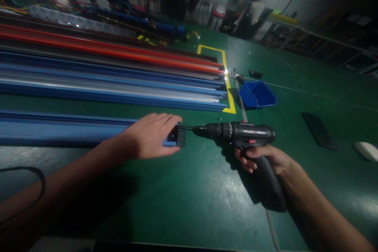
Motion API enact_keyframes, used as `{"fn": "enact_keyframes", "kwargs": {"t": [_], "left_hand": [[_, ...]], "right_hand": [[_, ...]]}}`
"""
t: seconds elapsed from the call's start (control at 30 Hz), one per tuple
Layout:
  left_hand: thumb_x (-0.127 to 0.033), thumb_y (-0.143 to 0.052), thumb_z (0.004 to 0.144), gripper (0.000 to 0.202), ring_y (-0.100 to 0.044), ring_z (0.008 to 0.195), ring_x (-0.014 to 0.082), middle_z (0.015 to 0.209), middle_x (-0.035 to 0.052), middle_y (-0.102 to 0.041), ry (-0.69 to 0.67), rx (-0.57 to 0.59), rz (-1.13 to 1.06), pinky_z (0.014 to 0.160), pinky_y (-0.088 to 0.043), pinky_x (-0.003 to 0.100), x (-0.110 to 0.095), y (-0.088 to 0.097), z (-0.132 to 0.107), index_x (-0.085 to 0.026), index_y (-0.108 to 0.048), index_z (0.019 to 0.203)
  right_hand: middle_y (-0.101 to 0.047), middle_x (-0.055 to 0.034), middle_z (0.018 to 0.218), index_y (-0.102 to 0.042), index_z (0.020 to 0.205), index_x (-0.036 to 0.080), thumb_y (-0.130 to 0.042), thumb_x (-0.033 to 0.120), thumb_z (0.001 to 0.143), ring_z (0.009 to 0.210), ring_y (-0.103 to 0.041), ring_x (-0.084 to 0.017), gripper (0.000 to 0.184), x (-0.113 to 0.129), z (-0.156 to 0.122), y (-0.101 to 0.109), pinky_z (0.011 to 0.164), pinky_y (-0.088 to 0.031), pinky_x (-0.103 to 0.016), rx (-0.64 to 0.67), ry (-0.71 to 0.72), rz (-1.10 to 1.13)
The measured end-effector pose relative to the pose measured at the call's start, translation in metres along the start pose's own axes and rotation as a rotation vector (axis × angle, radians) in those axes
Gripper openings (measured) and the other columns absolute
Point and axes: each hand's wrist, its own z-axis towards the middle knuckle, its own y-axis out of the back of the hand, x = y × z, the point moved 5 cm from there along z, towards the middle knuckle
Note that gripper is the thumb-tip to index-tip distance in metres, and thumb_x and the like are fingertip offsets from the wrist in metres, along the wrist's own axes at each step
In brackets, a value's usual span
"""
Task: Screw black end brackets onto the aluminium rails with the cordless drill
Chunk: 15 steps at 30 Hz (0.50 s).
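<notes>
My right hand (260, 157) grips a black cordless drill (245, 132) by its handle, with the index finger near the trigger. The drill lies level, its long bit (187, 128) pointing left. The bit's tip meets, or almost meets, a black end cap (181, 138) on a blue metal profile (71, 129); contact is hard to tell. Over the end of this profile lies my left hand (155, 136), fingers on the far side and thumb on the near side, holding it on the green table. A tiny screw (219, 119) lies just beyond the drill's chuck.
Several blue profiles (118, 90) and a red one (118, 45) lie beyond, ending by a yellow tape outline (232, 106). A blue bin (258, 95) stands to their right. Farther right are a dark flat object (317, 130) and a white object (366, 151). People and stools appear behind.
</notes>
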Motion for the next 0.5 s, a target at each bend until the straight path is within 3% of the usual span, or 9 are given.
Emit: {"fn": "enact_keyframes", "kwargs": {"t": [0.5], "left_hand": [[-0.057, -0.062, 0.090, 0.067, -0.064, 0.108, 0.0311, 0.125, 0.0150, -0.066, 0.002, 0.001, 0.012, 0.093, -0.045, 0.041, -0.0003, -0.0003, 0.0000, -0.015, -0.049, 0.140]], "right_hand": [[-0.073, -0.0089, 0.085, -0.075, 0.105, 0.005, -0.072, 0.011, 0.089, 0.063, -0.066, -0.009, 0.018, 0.0007, 0.0007, -0.0011, 0.066, -0.062, -0.024, 0.006, 0.009, 0.006]]}}
